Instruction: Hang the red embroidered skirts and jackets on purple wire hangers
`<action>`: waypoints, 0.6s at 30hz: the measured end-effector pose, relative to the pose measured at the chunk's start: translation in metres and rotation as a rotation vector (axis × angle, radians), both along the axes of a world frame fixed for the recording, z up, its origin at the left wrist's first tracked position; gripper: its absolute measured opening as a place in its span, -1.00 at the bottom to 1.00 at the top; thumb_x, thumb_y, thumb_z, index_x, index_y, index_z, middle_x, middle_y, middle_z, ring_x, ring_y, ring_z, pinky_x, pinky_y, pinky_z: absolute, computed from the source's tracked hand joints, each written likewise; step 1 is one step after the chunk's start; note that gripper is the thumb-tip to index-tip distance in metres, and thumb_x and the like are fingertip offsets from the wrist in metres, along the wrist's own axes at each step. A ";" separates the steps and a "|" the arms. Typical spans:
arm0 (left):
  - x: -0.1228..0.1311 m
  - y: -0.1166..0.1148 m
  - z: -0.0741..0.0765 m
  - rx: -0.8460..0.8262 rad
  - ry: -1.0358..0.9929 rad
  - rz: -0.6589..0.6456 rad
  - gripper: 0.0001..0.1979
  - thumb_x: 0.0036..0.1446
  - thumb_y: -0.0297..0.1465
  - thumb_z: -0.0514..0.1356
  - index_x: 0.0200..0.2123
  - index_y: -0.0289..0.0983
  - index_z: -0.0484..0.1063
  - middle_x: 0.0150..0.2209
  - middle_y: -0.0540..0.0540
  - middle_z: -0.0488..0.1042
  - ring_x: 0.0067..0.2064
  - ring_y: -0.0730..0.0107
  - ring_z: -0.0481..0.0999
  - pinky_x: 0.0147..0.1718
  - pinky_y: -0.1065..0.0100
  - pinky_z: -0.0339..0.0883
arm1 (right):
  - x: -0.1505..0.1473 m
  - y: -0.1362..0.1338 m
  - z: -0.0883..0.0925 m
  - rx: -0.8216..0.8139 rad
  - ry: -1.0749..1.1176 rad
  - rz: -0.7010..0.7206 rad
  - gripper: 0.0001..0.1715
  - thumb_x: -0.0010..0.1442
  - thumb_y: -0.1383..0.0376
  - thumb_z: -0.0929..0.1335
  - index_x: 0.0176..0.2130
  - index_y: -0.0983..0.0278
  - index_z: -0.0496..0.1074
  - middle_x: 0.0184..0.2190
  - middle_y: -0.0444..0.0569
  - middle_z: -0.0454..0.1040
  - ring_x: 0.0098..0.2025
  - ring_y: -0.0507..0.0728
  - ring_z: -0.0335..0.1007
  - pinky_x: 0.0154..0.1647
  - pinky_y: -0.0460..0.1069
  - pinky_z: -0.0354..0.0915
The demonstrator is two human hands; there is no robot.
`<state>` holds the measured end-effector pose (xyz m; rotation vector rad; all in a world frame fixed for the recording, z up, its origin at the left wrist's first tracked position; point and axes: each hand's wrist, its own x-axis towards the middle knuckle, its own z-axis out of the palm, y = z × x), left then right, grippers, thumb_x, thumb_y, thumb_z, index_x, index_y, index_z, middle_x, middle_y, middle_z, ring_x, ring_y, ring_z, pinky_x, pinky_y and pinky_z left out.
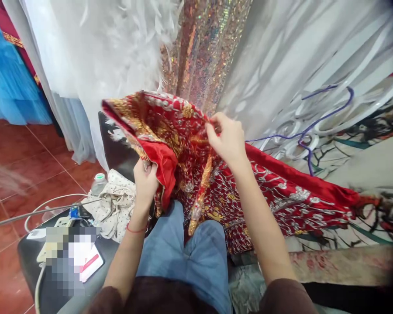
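Note:
A red garment point(275, 192) with silver and gold embroidery stretches across my lap and off to the right. My left hand point(146, 181) is closed on its edge, beside a fold of plain red lining point(163, 163). Higher and to the right, my right hand point(227, 137) pinches the garment's upper edge. Between the hands the cloth gapes, and gold trim point(121, 111) shows along the opening. A narrow gold and red strip point(201, 196) dangles below my right hand. Behind the garment, a purple wire hanger point(309, 126) sticks out to the right.
A black seat point(109, 272) on the left holds a phone point(93, 261), a power strip point(57, 235), a dotted cloth point(118, 200) and a clear bottle point(99, 185). White feathered point(118, 48), sequined point(212, 52) and blue tulle point(13, 83) garments hang behind. A metal rod point(36, 213) crosses the left.

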<state>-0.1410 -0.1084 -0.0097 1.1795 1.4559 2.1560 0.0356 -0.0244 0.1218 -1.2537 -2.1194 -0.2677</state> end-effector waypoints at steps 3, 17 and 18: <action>0.001 0.011 0.026 0.048 0.157 0.010 -0.86 0.07 -0.36 0.20 -0.48 -0.27 0.33 -0.49 0.03 0.39 -0.41 0.43 0.35 -0.35 0.38 0.30 | 0.013 0.008 -0.017 -0.127 -0.117 -0.054 -0.74 0.28 0.25 0.23 -0.16 0.29 0.46 -0.34 0.03 0.52 -0.31 0.11 0.37 -0.27 0.01 0.22; 0.076 0.166 0.192 -0.116 0.819 -0.135 -0.45 0.08 0.10 0.15 -0.51 -0.32 0.34 -0.47 -0.11 0.34 -0.36 0.32 0.37 -0.28 0.28 0.15 | 0.038 0.022 -0.033 -0.179 -0.563 0.009 -0.70 0.21 0.44 0.26 -0.10 0.45 0.49 -0.21 0.23 0.55 -0.15 0.23 0.45 -0.10 0.05 0.21; 0.077 0.177 0.191 -0.154 0.886 -0.107 -0.37 -0.03 0.18 0.19 -0.48 -0.35 0.38 -0.44 -0.16 0.38 -0.31 0.25 0.41 -0.25 0.26 0.17 | 0.043 0.022 -0.030 -0.129 -0.557 0.041 -0.71 0.24 0.41 0.25 -0.12 0.43 0.49 -0.19 0.21 0.55 -0.11 0.23 0.42 -0.07 0.05 0.19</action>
